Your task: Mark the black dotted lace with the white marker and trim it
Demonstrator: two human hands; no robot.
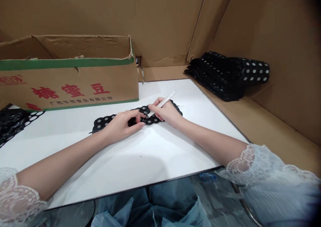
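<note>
A black rubbery-looking sheet with rows of pale round dots (101, 122) lies flat as a long strip on the white tabletop. My left hand (122, 124) rests over its middle, thumb and fingers apart, fingertips touching the sheet. In a writing grip, my right hand (167, 110) is closed around a slim white pen-shaped tool (168, 99). The tool slants, its lower tip meeting the dots just right of my left fingertips. Parts of the strip are hidden under both hands.
An open cardboard box (75, 83) stands at the back left. Black netting with round holes (15, 123) lies at the left edge. A stack of dotted black sheets (225, 73) sits on cardboard at the right. Cardboard walls (160, 22) enclose the white table (150, 156).
</note>
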